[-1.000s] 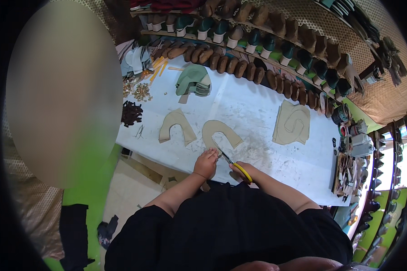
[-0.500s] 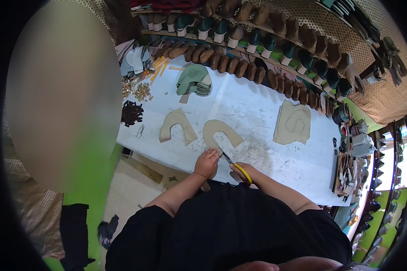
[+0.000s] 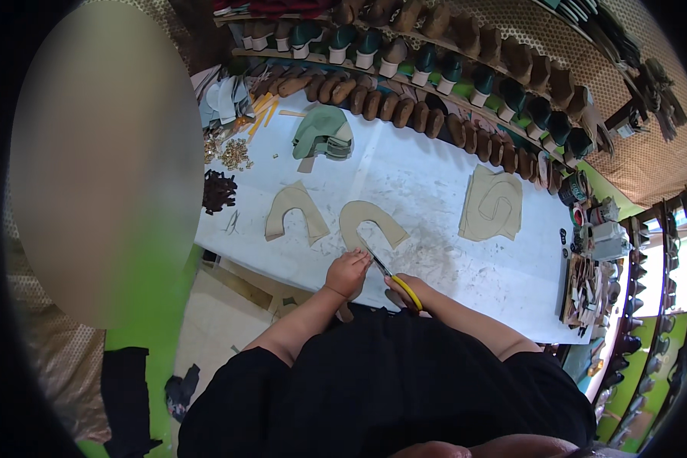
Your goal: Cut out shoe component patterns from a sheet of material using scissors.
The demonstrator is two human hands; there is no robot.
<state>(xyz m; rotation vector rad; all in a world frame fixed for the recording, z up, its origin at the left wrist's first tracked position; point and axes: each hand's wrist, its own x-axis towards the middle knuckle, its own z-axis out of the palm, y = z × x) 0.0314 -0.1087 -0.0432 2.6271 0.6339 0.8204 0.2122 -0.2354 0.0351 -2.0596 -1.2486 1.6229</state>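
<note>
Near the front edge of the table, my left hand [image 3: 348, 272] has its fingers closed on the lower end of a beige U-shaped piece of sheet material [image 3: 379, 213]. My right hand [image 3: 414, 291] grips a pair of yellow-handled scissors [image 3: 407, 288]. Their metal blades point up and left, reaching the inner edge of the U beside my left fingertips. How far apart the blades are is hard to make out. A second, similar beige U-shaped piece [image 3: 277, 211] lies flat to the left. Part of the held piece is hidden under my left hand.
Beige sheets with a curved outline [image 3: 490, 204] lie at the right of the white table [image 3: 427, 172]. Stacked green pieces [image 3: 320, 136] sit farther back. Gold bits [image 3: 237, 154] and a dark brown pile [image 3: 219, 191] are at the left. Shoe forms [image 3: 405, 113] line the back on shelves.
The whole scene has shifted slightly left in the picture. My hands, the scissors and the beige piece keep nearly the same places relative to each other.
</note>
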